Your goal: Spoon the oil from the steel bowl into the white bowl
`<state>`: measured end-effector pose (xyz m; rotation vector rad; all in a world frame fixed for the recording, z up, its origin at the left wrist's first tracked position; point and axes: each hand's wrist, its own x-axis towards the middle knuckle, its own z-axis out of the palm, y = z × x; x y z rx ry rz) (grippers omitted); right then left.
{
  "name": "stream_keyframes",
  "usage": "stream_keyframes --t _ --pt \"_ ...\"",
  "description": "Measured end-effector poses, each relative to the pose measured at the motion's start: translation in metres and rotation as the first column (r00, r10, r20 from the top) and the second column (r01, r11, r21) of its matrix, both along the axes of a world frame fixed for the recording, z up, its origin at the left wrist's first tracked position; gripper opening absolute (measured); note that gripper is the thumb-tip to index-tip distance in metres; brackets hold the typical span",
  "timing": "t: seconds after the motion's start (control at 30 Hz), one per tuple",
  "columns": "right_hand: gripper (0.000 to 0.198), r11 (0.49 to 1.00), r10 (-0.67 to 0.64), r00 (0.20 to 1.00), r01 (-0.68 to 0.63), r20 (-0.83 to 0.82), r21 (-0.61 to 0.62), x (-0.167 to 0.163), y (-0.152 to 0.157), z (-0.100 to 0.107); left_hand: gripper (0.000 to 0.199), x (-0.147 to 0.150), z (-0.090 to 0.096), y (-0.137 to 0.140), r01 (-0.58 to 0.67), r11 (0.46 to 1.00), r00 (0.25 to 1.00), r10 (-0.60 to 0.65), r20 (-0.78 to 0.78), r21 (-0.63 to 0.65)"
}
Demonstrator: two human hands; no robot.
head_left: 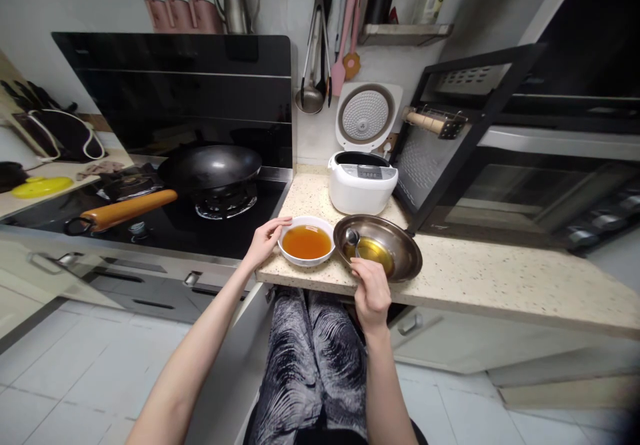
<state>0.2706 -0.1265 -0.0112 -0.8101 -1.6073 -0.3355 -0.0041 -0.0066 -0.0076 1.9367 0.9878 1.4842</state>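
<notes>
A white bowl (pixel 286 253) of amber-brown liquid stands on the counter near its front edge. My left hand (pixel 264 242) grips its left rim, fingers on the edge. Right of it, close beside the bowl, is a wide metal pan (pixel 407 248) with a pool of yellow oil-like liquid (pixel 375 252) at the bottom. My right hand (pixel 373 292) is closed around the handle of a small metal spoon (pixel 353 236). The spoon's round head is over the pan's left side; whether it touches the liquid I cannot tell.
Behind the bowls a white rice cooker (pixel 363 188) has its lid up. A black wok (pixel 215 165) with a wooden handle (pixel 130 210) sits on the stove at left. An oven (pixel 540 192) stands at right. Below, a cabinet door (pixel 235 358) hangs open by my legs.
</notes>
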Motion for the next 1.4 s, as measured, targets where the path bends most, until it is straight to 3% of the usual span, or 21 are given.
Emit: stream_keyframes --t 0.2,0.33,0.6,0.83,1.4 --pt "0.024 0.998 -0.039 0.981 0.050 -0.191 0.050 -0.015 -0.003 0.002 0.032 0.000 0.000 0.000 0.001 1.000 1.000 -0.001 0.002 -0.001" --pt "0.025 1.000 0.009 0.966 -0.001 -0.257 0.031 -0.028 -0.005 0.000 0.031 0.000 -0.001 0.001 -0.004 1.000 1.000 0.004 0.001 -0.002" --pt "0.028 0.987 0.122 0.979 -0.137 -0.162 -0.084 -0.048 0.004 -0.005 0.031 -0.001 -0.002 0.002 -0.003 1.000 1.000 0.003 -0.004 0.002" --pt "0.029 0.978 0.132 0.982 -0.152 -0.136 -0.142 -0.050 0.010 -0.012 0.031 -0.001 -0.002 0.001 0.004 1.000 1.000 -0.004 0.000 0.003" --pt "0.019 0.963 0.099 0.933 -0.177 -0.347 -0.202 -0.056 0.012 -0.011 0.031 0.000 -0.001 0.001 0.004 1.000 1.000 -0.004 -0.005 0.000"
